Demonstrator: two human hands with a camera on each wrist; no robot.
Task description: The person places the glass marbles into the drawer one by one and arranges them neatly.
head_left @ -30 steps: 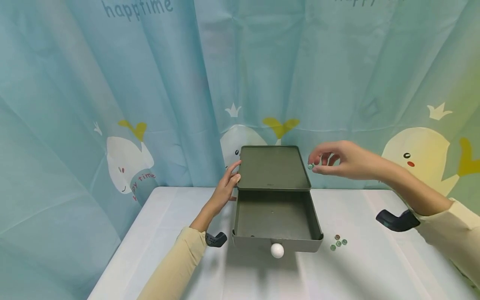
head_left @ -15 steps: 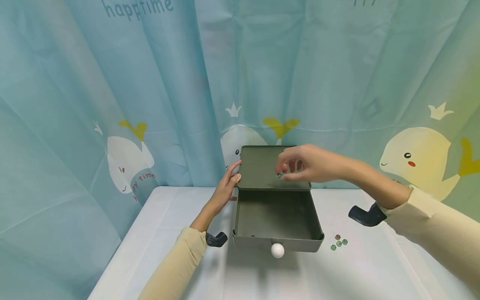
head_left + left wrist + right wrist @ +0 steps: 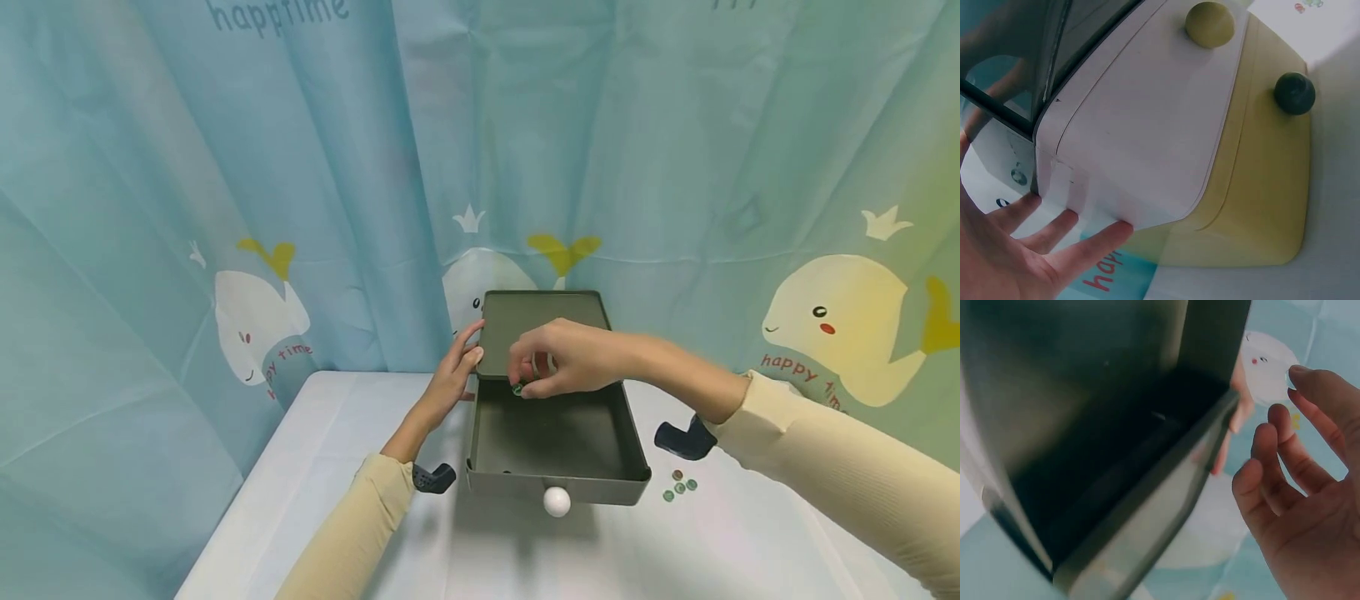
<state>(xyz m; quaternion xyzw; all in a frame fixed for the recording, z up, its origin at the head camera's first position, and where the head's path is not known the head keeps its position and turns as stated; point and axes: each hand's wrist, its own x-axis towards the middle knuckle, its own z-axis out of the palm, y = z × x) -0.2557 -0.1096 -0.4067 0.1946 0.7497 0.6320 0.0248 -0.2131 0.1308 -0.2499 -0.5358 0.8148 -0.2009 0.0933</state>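
Note:
A small chest of drawers stands on the table, its top dark green drawer [image 3: 551, 433] pulled out and a white knob [image 3: 557, 502] on its front. My left hand [image 3: 450, 379] steadies the chest's left side; in the left wrist view its spread, straight fingers [image 3: 1094, 247] touch the pale wall [image 3: 1141, 137]. Over the drawer's back part, my right hand [image 3: 573, 358] pinches a small green glass marble [image 3: 517, 389] between thumb and fingertips. In the right wrist view that hand [image 3: 1310, 487] is beside the drawer wall [image 3: 1147, 506], and the marble is hidden.
Several small green and brown marbles [image 3: 679, 487] lie on the white table [image 3: 720, 542], right of the drawer. Lower tiers show a yellow knob [image 3: 1210, 25] and a dark green knob [image 3: 1294, 94]. A blue curtain [image 3: 360, 167] with whales hangs behind.
My right hand has carried the marble leftward and down, from right of the chest, across its lid, to above the open drawer. My left hand stays in place.

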